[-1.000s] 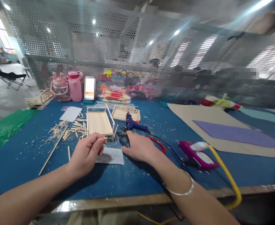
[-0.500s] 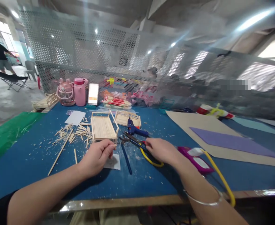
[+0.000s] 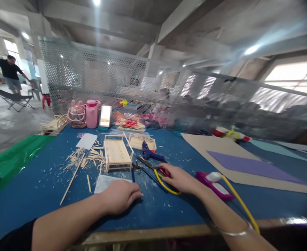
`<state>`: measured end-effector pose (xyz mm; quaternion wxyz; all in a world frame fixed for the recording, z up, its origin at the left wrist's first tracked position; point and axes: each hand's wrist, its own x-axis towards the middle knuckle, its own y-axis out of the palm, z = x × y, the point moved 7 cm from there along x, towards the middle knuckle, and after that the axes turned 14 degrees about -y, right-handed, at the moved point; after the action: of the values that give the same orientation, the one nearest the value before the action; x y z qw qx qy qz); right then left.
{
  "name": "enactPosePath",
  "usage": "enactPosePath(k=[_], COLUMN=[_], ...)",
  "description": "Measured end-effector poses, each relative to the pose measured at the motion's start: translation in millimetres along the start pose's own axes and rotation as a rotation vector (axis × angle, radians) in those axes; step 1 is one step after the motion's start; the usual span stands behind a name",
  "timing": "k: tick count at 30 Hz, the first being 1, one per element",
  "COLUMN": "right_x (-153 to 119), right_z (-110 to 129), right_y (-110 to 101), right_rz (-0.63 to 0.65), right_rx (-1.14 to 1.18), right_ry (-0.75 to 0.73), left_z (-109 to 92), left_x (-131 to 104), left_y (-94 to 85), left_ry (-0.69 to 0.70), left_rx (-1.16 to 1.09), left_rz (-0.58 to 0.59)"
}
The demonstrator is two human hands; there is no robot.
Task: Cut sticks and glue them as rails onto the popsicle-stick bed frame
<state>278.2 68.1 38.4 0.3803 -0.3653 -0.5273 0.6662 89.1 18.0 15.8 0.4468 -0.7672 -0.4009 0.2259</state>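
Observation:
My left hand (image 3: 120, 197) is closed, low over the blue table by the near edge of a white paper (image 3: 102, 183). A pale tip shows at its fingertips, too small to name. My right hand (image 3: 178, 177) has its fingers curled around the red-lined handle of scissors (image 3: 158, 177) with a yellow grip, which lie on the table. Beside and partly under the scissors are blue-handled pliers (image 3: 151, 176). A small wooden-stick bed frame (image 3: 118, 153) stands beyond my left hand. A blue glue gun (image 3: 153, 154) lies behind the scissors.
Cut stick pieces (image 3: 94, 157) and a long stick (image 3: 71, 183) lie at left. Behind are a second stick frame (image 3: 143, 142), a pink bottle (image 3: 92, 115) and red-tipped sticks (image 3: 129, 123). A purple device (image 3: 216, 186) with a yellow cord and a purple sheet (image 3: 247, 165) are at right.
My left hand has come nearer and lowered to the table, uncovering more of the white paper. My right hand has shifted slightly over the scissors' handle. The camera has tilted up.

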Motion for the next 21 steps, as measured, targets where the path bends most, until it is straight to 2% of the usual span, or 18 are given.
enactPosePath(k=[6,10,15,19,21], right_x=[-9.0,-26.4,-36.3,-15.5,-1.1], right_z=[-9.0,-15.2,-17.1,15.5,39.9], right_y=[-10.0,-25.1,-49.2,-69.6,-70.4], right_rz=[0.114,0.048,-0.2,-0.583,-0.706], right_rx=[0.0,-0.018,0.189,0.507,0.628], right_ry=[0.116,0.142,0.068,-0.174,-0.267], left_z=[3.3,1.0,5.4,17.0,22.6], left_x=[0.6,-0.9,-7.9,-12.6,-13.4], left_y=[0.3,-5.1,-35.2,-54.5,-59.3], left_ry=[-0.033,-0.02,-0.052,-0.111,-0.136], left_rx=[-0.052,-0.134,-0.416,-0.6,-0.665], left_rz=[0.012,-0.039,-0.295,-0.461,-0.506])
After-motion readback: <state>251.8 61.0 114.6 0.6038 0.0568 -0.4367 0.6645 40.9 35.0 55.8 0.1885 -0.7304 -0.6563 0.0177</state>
